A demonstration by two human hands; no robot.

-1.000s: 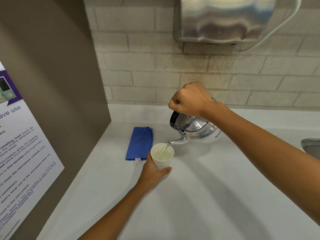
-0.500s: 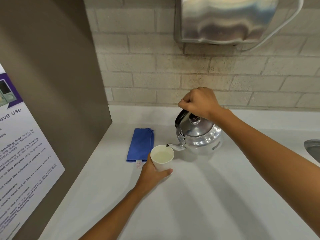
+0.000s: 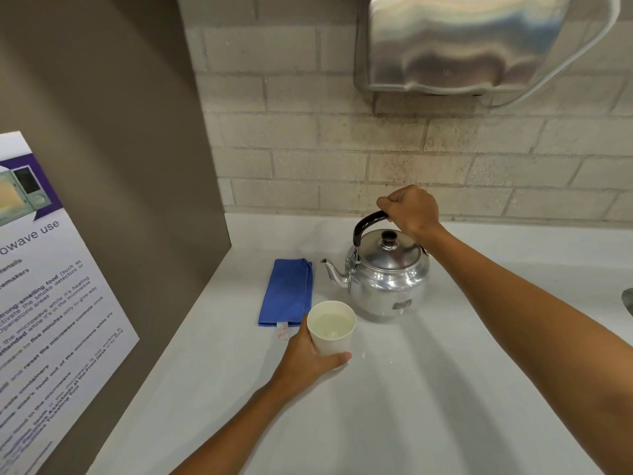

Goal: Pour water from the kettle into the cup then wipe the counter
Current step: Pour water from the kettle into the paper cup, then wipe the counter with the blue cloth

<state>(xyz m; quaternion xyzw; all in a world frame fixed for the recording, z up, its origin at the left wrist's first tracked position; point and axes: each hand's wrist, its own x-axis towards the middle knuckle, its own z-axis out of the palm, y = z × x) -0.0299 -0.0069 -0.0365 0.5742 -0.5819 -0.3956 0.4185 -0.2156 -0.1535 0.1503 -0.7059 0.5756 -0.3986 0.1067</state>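
A shiny metal kettle (image 3: 388, 279) stands upright on the white counter (image 3: 394, 406), its spout pointing left. My right hand (image 3: 409, 210) is closed around its black handle from above. A white paper cup (image 3: 331, 329) holding water stands in front of the kettle, a little to its left. My left hand (image 3: 308, 358) wraps around the cup's lower side. A folded blue cloth (image 3: 287, 292) lies flat on the counter just left of the cup and the kettle.
A brown side panel (image 3: 113, 186) with a microwave-use poster (image 3: 44, 303) walls off the left. The brick wall behind carries a steel dispenser (image 3: 455, 42). A metal sink edge (image 3: 627, 301) shows at the far right.
The kettle has tipped back from pouring over the cup and now stands level on the counter farther back. My left hand has kept its hold on the cup.
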